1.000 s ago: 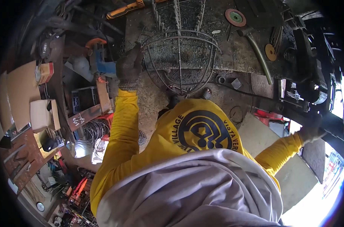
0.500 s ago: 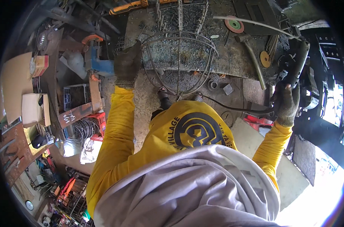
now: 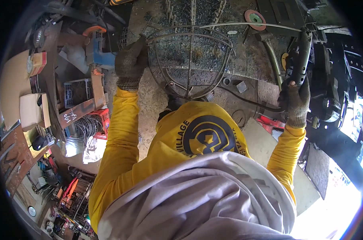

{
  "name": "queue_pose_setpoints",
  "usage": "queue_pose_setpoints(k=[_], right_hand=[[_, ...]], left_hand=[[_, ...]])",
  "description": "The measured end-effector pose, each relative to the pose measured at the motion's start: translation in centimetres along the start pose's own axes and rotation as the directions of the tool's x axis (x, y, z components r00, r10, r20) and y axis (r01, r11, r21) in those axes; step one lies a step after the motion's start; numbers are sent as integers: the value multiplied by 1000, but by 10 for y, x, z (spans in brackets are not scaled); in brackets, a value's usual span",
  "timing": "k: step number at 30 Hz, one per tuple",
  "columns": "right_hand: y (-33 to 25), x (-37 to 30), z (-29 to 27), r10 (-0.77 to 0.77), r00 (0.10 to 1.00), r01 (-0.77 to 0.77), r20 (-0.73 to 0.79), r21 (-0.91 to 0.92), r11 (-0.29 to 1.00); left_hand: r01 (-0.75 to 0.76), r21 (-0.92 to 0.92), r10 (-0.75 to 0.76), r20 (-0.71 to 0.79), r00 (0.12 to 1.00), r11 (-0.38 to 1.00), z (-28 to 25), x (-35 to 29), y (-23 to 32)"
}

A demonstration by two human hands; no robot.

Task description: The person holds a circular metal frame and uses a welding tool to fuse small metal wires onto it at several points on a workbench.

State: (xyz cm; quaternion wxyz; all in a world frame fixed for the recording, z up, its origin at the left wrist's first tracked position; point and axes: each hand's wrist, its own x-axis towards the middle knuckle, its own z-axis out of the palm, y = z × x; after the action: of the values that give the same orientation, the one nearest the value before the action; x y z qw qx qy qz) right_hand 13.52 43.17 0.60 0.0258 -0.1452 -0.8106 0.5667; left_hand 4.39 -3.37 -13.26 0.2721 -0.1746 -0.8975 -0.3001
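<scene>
The left hand (image 3: pixel 130 66), gloved, has its grip closed on the left end of a rounded rod frame (image 3: pixel 190 64), probably to steady it, since its curved lower part reaches past the near edge of the worktop (image 3: pixel 245 60) while its upper rim lies over the surface; whether the frame bears on anything there, I cannot tell. The right hand (image 3: pixel 296 100), gloved too, wraps its grip around a tubular holder (image 3: pixel 303 52) to the right, from which a thin pale rod (image 3: pixel 237 23) runs leftward to the frame's upper rim; touching or just short of it is unclear. Gripping the holder well below the thin rod's root seems to keep the fingers away from its far end. A dark cable (image 3: pixel 255 103) trails near the right hand. The worktop is dark and gritty, with twisted metal bars (image 3: pixel 193 12) toward its far edge, a pink and green disc (image 3: pixel 255 20) toward its far right corner and a hammer (image 3: pixel 272 58) angled toward its near edge. Around it the workshop is crowded: a blue clamp (image 3: pixel 96 50), coiled wire (image 3: pixel 85 128) beside a red crate (image 3: pixel 102 120), an open cardboard box (image 3: pixel 31 110), and glaring daylight at the lower right.
</scene>
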Motion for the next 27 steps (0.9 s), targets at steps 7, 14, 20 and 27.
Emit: queue_pose_setpoints(k=[7, 14, 20, 27], right_hand=[[-2, 6, 6, 17, 998, -17, 62, 8, 1000], [3, 9, 6, 27, 998, -24, 58, -44, 999], [4, 9, 8, 2, 998, 1, 58, -50, 999], [5, 11, 4, -5, 996, 9, 85, -44, 999]], left_hand=[[19, 7, -19, 27, 999, 1000, 0, -1, -3], [63, 89, -75, 144, 987, 994, -9, 3, 6], [36, 52, -41, 92, 995, 998, -8, 1, 4], [27, 68, -32, 78, 996, 997, -5, -1, 0]])
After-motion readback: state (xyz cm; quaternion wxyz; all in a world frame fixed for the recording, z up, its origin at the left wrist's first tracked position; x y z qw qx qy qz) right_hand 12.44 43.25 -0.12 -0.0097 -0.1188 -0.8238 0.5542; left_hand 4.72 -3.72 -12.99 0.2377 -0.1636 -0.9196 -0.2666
